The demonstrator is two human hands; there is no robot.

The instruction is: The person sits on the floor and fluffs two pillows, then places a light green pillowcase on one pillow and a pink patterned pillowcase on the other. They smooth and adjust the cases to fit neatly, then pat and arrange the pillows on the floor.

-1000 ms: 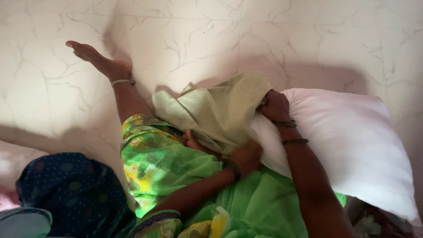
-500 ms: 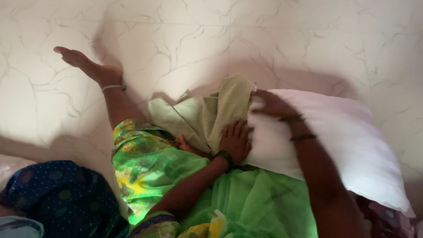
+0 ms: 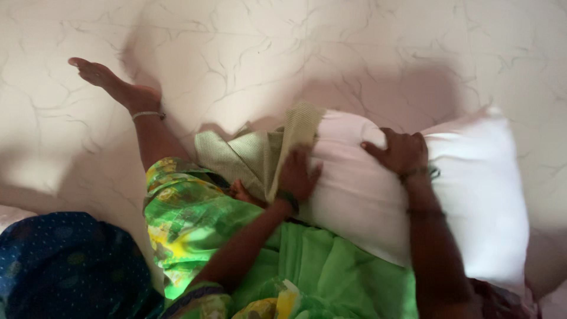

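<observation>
Since the earlier frame, the right hand (image 3: 401, 152) has slid further along the white pillow (image 3: 472, 195) and presses it flat-palmed, while the left hand (image 3: 297, 172) pinches the green checked cover (image 3: 248, 156) at its mouth. Pillow lies across the lap; thin cloth could slip free if tugged unevenly.

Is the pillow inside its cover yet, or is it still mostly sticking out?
Mostly sticking out. Done: the green checked cover is over just the pillow's left end. In hand: the left hand is at the cover's edge, and the right hand presses on the white pillow. Left: nearly all the white part is bare.
</observation>
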